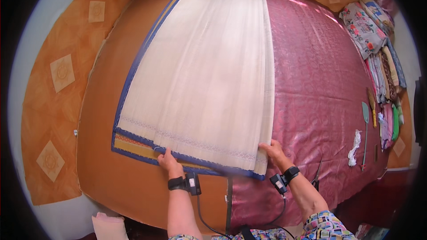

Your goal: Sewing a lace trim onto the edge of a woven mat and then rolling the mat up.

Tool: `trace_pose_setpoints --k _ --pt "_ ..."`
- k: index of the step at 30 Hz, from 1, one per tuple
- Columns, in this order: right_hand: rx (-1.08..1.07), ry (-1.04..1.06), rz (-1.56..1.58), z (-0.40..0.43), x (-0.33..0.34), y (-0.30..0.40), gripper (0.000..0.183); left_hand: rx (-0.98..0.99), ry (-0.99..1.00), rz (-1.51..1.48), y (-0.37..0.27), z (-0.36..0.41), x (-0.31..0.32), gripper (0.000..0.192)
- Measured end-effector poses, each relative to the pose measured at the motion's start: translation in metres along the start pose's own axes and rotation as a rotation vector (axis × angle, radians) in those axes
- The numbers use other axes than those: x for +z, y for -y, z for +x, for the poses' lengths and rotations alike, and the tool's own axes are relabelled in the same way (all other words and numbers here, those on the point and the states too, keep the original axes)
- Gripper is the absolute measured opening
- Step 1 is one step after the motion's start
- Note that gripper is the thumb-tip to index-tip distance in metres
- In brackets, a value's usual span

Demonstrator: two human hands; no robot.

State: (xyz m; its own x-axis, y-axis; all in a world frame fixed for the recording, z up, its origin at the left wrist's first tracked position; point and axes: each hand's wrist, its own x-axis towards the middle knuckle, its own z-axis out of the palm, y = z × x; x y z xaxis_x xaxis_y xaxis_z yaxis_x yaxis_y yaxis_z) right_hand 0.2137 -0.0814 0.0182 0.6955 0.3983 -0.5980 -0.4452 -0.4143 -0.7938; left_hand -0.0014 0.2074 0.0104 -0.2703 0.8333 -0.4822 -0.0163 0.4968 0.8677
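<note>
A large cream woven mat with a blue cloth binding lies folded over before me, its loose panel rippled lengthwise. Along the near and left sides, a strip of a yellow and red patterned layer shows beneath it, also bound in blue. My left hand grips the near blue edge, thumb on top and fingers hidden below. At the right edge, close to the near corner, my right hand pinches the mat between thumb and fingers. Both wrists wear black straps with small cabled devices.
Under the mat, a brown sheet meets a shiny maroon cover. Scissors lie beside my right forearm. Farther right are a white thread bundle, a fly swatter, a hand brush and folded fabrics.
</note>
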Motion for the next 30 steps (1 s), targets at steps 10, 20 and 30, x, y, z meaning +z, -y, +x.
trace_pose_setpoints --k 10,20,30 --pt "-0.083 0.025 0.046 -0.08 0.039 -0.001 0.023 0.047 -0.005 0.087 -0.002 0.032 -0.046 0.019" --pt "0.221 0.59 -0.233 -0.208 0.112 -0.088 0.04 0.218 0.011 0.151 -0.019 0.074 -0.201 0.015" --pt "0.013 0.041 0.056 0.012 0.029 0.019 0.03 -0.14 -0.178 0.342 0.033 0.007 -0.266 0.033"
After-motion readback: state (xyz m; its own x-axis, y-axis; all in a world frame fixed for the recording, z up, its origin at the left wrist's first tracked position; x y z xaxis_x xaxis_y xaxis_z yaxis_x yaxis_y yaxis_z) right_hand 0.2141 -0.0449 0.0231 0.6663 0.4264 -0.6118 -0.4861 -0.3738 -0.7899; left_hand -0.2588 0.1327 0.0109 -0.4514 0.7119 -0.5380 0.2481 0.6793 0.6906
